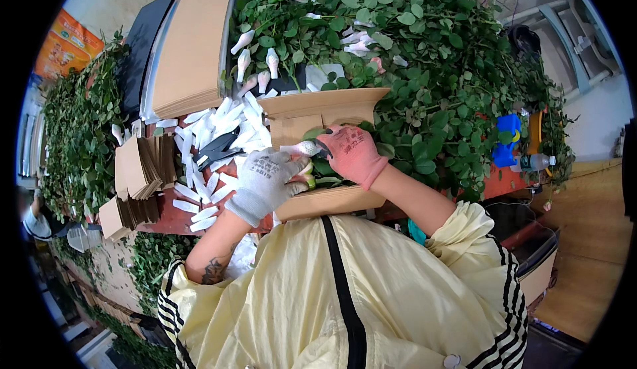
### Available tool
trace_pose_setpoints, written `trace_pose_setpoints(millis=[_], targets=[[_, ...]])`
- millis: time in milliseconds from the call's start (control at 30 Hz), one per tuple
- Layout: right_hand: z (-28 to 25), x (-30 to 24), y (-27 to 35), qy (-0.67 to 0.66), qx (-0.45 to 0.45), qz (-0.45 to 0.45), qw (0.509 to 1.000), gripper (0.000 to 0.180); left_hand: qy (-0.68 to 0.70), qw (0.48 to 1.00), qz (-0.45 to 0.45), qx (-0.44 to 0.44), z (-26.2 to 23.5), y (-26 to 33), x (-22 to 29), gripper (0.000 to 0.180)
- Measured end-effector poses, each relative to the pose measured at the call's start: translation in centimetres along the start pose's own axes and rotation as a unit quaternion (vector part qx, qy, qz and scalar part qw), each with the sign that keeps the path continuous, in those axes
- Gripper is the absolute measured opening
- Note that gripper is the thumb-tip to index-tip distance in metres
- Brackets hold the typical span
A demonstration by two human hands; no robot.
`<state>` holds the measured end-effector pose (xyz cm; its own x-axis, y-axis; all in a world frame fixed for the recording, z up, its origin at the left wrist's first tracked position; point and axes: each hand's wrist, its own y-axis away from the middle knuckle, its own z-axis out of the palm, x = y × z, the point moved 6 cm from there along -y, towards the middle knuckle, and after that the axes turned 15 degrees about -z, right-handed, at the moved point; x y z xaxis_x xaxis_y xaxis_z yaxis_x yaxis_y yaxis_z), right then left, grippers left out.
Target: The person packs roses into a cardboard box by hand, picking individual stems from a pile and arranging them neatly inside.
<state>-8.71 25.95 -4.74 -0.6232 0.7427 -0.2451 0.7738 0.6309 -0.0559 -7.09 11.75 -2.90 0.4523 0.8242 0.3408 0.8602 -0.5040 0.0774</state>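
My left hand (262, 182), in a whitish knit glove, reaches over the left part of an opened cardboard box (355, 201). Its fingers curl round a pale green and pink rose (308, 174). From the other side comes my right hand (353, 153) in a pink glove, fingers bent and closed at the end of a rose bud in a white mesh sleeve (300, 149). Green leaves lie in the box beneath both hands. My palms hide part of the box's inside and the stems.
Loose white foam sleeves (229, 127) and a black tool (219, 149) lie left of the box. Small folded cardboard pieces (141, 167) and large flat cardboard sheets (194, 44) stand further left. Leafy rose stems (424, 70) are heaped behind. A blue dispenser (507, 140) and plastic bottle (534, 163) stand right.
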Motion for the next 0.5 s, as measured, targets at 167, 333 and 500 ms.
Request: trace_pose_setpoints(millis=[167,333,500], targets=[[-0.2,-0.2,0.1,0.022,0.046,-0.006,0.999,0.013,0.074,0.994,-0.019,0.080,-3.5,0.2,-0.5,0.037],[0.4,-0.3,0.2,0.008,0.036,-0.010,0.999,0.012,0.102,0.987,-0.029,0.120,-1.0,-1.0,-2.8,0.020],[0.9,0.1,0.5,0.006,0.062,-0.006,0.998,0.011,0.111,0.990,-0.021,0.082,-0.7,-1.7,-3.7,0.016]])
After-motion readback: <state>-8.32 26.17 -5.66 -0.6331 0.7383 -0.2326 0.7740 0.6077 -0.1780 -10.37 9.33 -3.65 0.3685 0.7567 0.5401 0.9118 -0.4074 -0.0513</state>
